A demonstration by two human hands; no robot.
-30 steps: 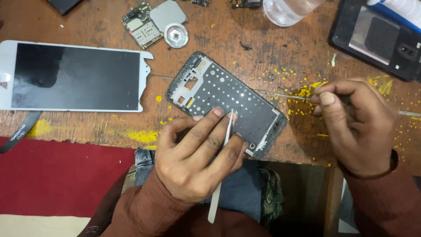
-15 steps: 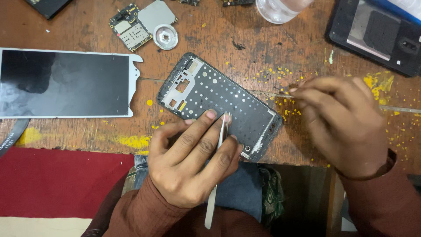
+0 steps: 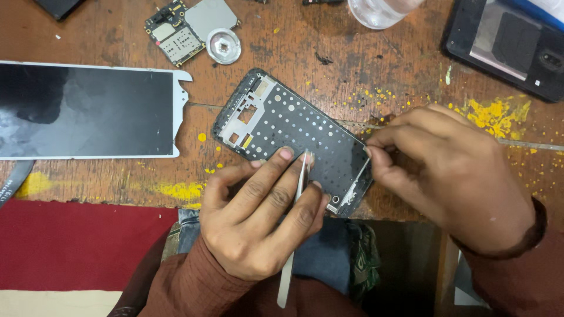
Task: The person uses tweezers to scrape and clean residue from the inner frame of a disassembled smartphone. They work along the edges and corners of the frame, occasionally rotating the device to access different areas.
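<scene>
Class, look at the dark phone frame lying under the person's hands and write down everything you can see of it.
The phone frame is a dark, flat rectangular shell, metal or plastic by its look, dotted with small pale spots. Its upper-left end has cut-out openings and yellowish tabs. It lies diagonally on the worn wooden table, its lower-right corner at the table's edge. The left hand, holding tweezers, rests fingertips on its near edge. The right hand pinches a thin pale strip at its right end.

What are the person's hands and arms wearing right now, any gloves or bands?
No gloves: the left hand and the right hand are both bare. Both arms wear long reddish-brown sleeves reaching the wrists, with a snug cuff on the right. No rings, watch or bands are visible.
</scene>
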